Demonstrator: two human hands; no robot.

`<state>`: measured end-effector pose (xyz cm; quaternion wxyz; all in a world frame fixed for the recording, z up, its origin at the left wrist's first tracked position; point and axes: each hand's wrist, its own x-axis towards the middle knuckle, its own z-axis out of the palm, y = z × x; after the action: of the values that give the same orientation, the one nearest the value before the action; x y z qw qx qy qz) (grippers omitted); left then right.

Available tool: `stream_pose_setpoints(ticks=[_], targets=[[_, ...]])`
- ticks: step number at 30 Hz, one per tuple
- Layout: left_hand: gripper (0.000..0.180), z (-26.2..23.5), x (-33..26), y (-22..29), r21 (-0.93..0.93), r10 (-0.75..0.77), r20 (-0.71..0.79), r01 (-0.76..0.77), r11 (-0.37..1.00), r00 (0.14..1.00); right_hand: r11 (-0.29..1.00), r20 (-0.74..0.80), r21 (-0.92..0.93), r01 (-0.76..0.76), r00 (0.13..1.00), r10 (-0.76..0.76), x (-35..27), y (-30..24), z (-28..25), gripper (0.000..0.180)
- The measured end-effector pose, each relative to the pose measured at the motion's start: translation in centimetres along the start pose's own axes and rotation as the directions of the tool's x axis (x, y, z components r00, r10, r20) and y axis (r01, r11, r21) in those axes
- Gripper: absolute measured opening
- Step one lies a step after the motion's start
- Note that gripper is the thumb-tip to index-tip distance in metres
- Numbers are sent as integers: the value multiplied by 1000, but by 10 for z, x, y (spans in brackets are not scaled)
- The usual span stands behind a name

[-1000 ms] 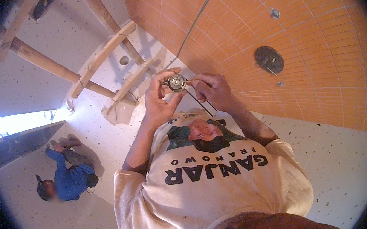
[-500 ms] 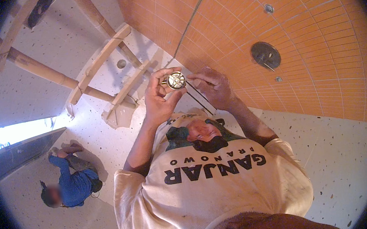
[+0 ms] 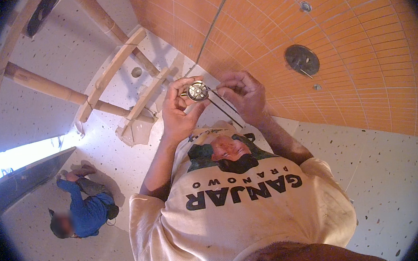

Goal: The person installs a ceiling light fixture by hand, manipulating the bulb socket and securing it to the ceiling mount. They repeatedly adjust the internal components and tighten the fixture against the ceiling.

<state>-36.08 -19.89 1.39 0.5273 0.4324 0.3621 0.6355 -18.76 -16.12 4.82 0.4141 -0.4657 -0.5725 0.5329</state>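
Observation:
In front of my chest, my left hand point(image 3: 177, 114) grips a round metal fitting point(image 3: 197, 90) by its rim, thumb below and fingers above. The fitting is silvery with a darker brassy edge, and spokes run across its face to a small hub. My right hand point(image 3: 243, 96) is closed in a pinch just right of it. A thin, light-coloured rod point(image 3: 211, 89) reaches from those fingertips to the face of the fitting. What kind of tool or part the rod is cannot be made out.
A wooden ladder-like frame point(image 3: 116, 71) stands at the upper left. Orange tiled wall point(image 3: 241, 39) rises on the right, with a dark round plate point(image 3: 302, 60) in it. At lower left, a person in blue point(image 3: 92, 208) is on the speckled floor point(image 3: 369, 167) near a bright opening point(image 3: 24, 156).
The fitting has shifted slightly left in my left hand. My right hand has turned a little, and the thin rod between its fingers and the fitting now shows more plainly.

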Motion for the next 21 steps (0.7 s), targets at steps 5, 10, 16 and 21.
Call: stream_pose_setpoints(ticks=[5,10,16,21], targets=[[53,1,1,3,37,-8,-5,9,999,1000,993,22,-48,-110,994,111,2,7,-8,14],[53,1,1,-1,56,13,-4,-12,998,1000,998,73,-28,52,996,-49,3,13,-13,10],[52,3,2,-3,31,10,-19,-9,999,1000,972,137,-180,149,983,-125,2,10,-19,7],[51,4,1,-4,29,4,-13,-3,1000,1000,993,204,41,-106,974,96,2,8,-25,11]])
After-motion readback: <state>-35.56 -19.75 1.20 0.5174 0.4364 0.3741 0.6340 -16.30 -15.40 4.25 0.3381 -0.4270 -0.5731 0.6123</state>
